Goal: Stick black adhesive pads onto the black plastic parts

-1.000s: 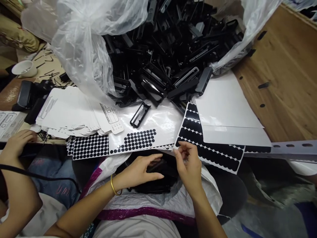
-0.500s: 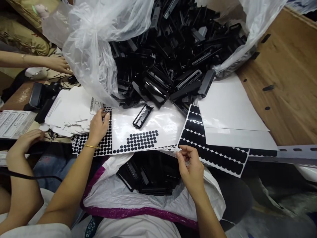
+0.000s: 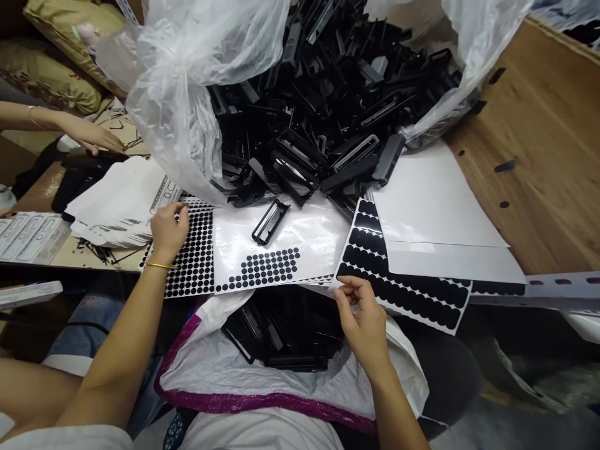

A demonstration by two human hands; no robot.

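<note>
Clock face over the whole view, 12 at the far edge. Black-part heap [image 3: 323, 125] at 12, loose at the mouth of a clear bag [image 3: 175, 106]; judged the chief risk, since a tug on the film could send pieces sliding across the papers. White woven sack [image 3: 281, 387] at 6, gaping, black parts inside. Blank sheets [image 3: 435, 200] at 3, flat. Card stack [image 3: 112, 194] at 9, fanned and ragged; a hurried pull might lift several cards or scatter them. Oblong-sticker sheet [image 3: 405, 287] at 4, near edge jutting toward the wearer — a brushing forearm could drag it off. Dense dot sheet [image 3: 194, 262] between 8 and 9. Left hand [image 3: 169, 230] at 9: fingers curled beside the stack's right edge; cannot tell whether a card is pinched. Right hand [image 3: 363, 319] near 5: thumb and forefinger almost meeting by the oblong-sticker sheet's corner — cannot tell if the grip has anything. Lone part [image 3: 270, 222] at dial centre, slanted, touched by neither hand; a sweeping wrist could knock it.
</note>
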